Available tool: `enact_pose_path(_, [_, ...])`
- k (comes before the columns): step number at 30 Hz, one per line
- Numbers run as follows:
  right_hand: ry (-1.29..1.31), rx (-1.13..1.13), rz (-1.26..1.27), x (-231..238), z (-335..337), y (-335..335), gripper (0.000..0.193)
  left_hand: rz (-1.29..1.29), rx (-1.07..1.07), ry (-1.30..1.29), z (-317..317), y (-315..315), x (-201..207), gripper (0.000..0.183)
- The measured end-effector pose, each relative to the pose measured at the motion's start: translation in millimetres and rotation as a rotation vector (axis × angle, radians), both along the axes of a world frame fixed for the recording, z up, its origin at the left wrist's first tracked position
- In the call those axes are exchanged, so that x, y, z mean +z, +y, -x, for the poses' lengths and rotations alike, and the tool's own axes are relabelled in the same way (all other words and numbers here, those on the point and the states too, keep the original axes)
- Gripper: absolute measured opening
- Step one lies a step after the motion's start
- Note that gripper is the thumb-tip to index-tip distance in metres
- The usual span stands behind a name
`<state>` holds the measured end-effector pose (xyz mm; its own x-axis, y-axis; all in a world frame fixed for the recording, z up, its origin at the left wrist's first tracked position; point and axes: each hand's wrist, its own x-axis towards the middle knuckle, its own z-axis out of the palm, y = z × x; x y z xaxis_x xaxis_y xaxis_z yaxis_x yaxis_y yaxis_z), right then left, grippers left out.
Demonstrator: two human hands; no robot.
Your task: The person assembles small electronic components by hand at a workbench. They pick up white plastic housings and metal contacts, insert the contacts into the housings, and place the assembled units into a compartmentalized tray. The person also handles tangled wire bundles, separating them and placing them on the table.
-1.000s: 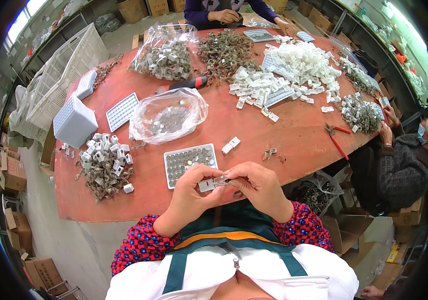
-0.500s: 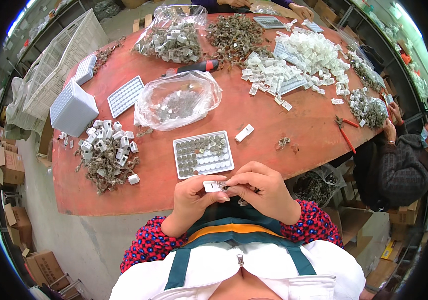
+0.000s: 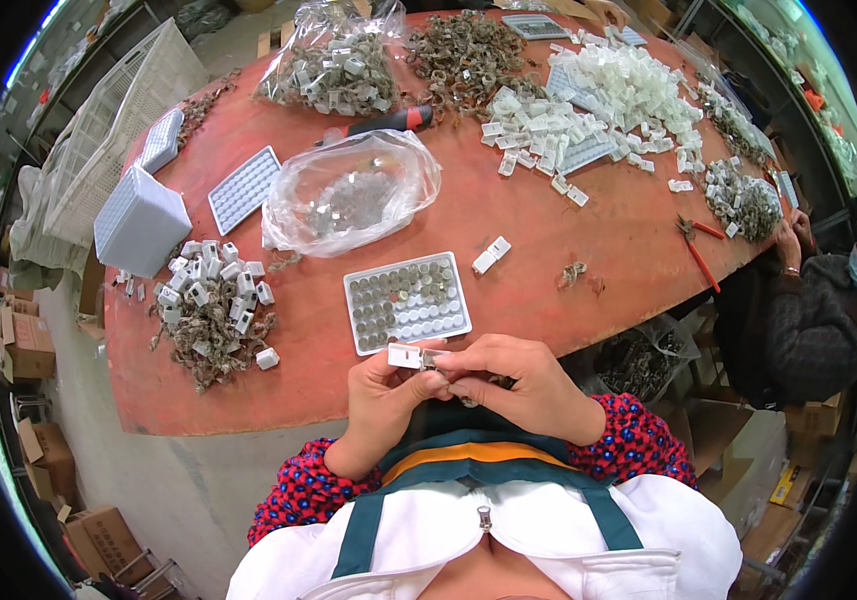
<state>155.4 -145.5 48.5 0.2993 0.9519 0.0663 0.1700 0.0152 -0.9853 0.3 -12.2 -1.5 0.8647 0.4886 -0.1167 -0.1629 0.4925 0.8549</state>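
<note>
My left hand (image 3: 381, 395) is closed round a small white plastic case (image 3: 406, 355), held up at the near edge of the table. From the case's right end sticks a small metallic part (image 3: 433, 361), which the fingers partly hide. My right hand (image 3: 521, 385) pinches at that end, its fingertips meeting those of my left hand; a bit of dark cord shows under them. Just beyond my hands lies a white tray (image 3: 419, 333) with round pits, many filled with grey discs. Right of the tray sits a white plastic piece (image 3: 492, 255).
Left on the red table (image 3: 349, 395) are a heap of white cases on cords (image 3: 211, 310) and a stack of trays (image 3: 139, 225). Beyond lie a clear bag (image 3: 349, 195) and a pile of translucent cases (image 3: 619, 100). Red-handled pliers (image 3: 697, 250) lie near a co-worker's hands (image 3: 794, 240).
The white case has tipped up and shifted slightly left and away from me, showing more of its face. My right fingers have moved slightly left. Across the table, a co-worker has moved partly out of view.
</note>
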Motion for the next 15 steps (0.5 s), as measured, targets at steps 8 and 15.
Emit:
enact_pose_path(8, [-0.015, -0.16, 0.073, 2, 6, 0, 0.012, -0.058, 0.094, 0.055, -2, -3, 8, 0.039])
enact_pose_path(15, [-0.222, -0.148, 0.0, 2, 4, 0, 0.012, -0.489, 0.122, 0.09, 1, 1, 12, 0.034])
